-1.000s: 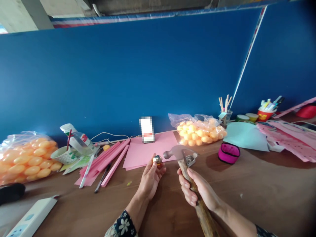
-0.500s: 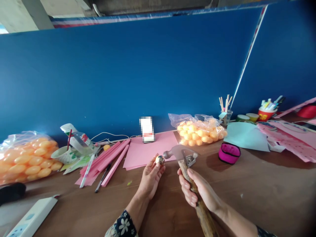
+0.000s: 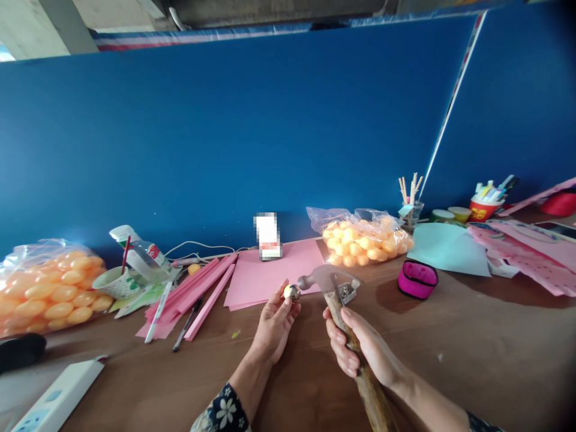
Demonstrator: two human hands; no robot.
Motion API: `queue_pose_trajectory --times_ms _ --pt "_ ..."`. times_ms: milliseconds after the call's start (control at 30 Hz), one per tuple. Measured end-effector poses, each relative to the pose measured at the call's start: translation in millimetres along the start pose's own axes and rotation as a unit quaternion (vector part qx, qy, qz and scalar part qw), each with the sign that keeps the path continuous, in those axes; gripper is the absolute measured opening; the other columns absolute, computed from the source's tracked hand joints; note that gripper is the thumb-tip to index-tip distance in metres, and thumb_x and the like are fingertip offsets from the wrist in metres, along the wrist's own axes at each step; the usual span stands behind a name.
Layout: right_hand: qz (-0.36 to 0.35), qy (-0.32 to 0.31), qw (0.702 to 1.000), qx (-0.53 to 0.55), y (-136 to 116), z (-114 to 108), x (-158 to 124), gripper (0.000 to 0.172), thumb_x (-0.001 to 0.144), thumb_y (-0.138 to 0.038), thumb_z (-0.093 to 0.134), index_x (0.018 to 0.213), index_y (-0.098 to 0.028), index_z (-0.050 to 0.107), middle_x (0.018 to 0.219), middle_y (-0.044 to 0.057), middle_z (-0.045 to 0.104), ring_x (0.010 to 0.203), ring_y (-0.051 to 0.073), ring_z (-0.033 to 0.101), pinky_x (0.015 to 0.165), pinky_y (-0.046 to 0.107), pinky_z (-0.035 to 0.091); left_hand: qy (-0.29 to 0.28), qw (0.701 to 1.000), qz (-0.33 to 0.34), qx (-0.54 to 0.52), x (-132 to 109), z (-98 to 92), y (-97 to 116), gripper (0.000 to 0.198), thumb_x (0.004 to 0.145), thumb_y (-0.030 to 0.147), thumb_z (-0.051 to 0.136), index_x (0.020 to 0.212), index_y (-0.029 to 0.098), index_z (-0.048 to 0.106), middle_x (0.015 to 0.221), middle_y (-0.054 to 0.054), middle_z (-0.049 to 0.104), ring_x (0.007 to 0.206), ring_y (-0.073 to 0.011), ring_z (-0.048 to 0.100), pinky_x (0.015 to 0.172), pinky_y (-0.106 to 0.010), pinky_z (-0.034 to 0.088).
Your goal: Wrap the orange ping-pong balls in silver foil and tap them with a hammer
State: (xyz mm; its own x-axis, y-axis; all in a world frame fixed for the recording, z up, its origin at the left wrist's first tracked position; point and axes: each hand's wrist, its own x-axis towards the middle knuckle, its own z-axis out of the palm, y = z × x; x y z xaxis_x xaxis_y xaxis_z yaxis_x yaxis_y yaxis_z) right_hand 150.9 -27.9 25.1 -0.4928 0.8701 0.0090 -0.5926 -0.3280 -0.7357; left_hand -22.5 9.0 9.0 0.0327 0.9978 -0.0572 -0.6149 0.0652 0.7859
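Between its fingertips, my left hand pinches a small shiny ball, silvery with a yellowish side. My right hand is wrapped round the wooden handle of a claw hammer. The hammer's head is up by the ball, its striking face close to the ball's right side; whether they touch I cannot tell. Behind the head lies a small metallic object, partly hidden, its kind unclear. Pink paper sheets lie just beyond my left hand.
Bags of orange balls stand at the left and back right. Pink paper strips, pens and a tilted bottle lie left. A phone leans on the blue partition. A magenta band sits right; a power strip is front left.
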Motion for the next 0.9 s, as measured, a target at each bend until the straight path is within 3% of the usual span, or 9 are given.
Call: queue_pose_trajectory --times_ms 200,900 --pt "0.020 -0.001 1.000 0.002 -1.2 -1.2 1.5 0.027 0.091 -0.037 0.031 0.092 -0.018 0.051 0.062 -0.006 0.040 0.034 0.002 0.029 0.031 0.015 0.030 -0.019 0.999 0.000 0.030 -0.7 0.1 -1.1 0.045 0.075 0.020 0.061 0.118 0.027 0.053 0.119 -0.004 0.055 0.098 -0.0137 0.054 0.085 -0.027 0.042" --pt "0.008 -0.004 0.999 0.032 -5.3 -4.2 1.6 0.028 0.092 -0.037 0.031 0.094 -0.018 0.052 0.064 -0.006 0.039 0.035 0.001 0.029 0.031 0.016 0.030 -0.044 0.997 -0.009 0.057 -2.3 1.0 0.1 0.044 0.078 0.020 0.058 0.122 0.025 0.050 0.115 -0.005 0.058 0.101 -0.0132 0.052 0.090 -0.027 0.038"
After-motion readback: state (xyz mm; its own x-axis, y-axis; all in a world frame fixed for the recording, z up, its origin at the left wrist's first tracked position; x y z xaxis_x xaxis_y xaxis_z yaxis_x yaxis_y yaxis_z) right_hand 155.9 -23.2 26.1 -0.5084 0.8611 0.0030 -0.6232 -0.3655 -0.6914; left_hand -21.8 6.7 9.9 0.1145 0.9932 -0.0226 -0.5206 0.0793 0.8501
